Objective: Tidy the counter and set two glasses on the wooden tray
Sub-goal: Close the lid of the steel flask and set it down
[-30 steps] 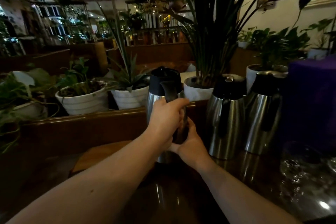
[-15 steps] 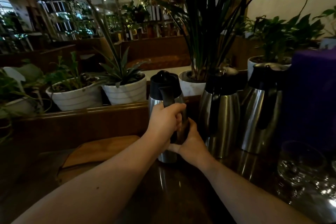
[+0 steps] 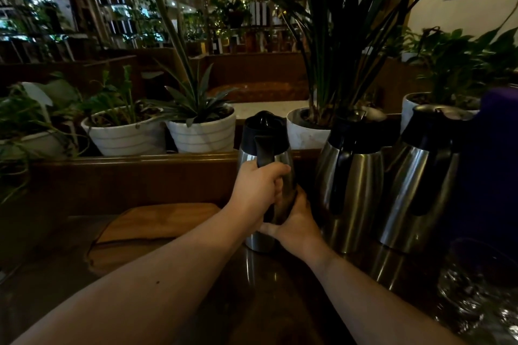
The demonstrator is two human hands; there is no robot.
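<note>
On the counter [image 3: 280, 302], head view: left hand [image 3: 256, 190] is wrapped tight round the black handle of the near jug [image 3: 265, 148]; right hand [image 3: 294, 221] is cupped against the jug's lower body, fingers pressed to the steel. Both hands are clamped on that one jug, which stands upright with its base on the counter.

Two more jugs [image 3: 353, 176] stand just right of it, near but apart, in a row along the back ledge.

Tray [image 3: 157, 221] lies flat to the left of the hands, bare, long axis running left-right. Glasses [image 3: 482, 288] sit at far right, low in frame (blurred; can't count them reliably).

Key relation: tray and glasses lie on opposite sides of the hands. The right hand is nearer the glasses, the left nearer the tray. I'd judge the jug step is the tidying part; glasses not yet touched.
</note>
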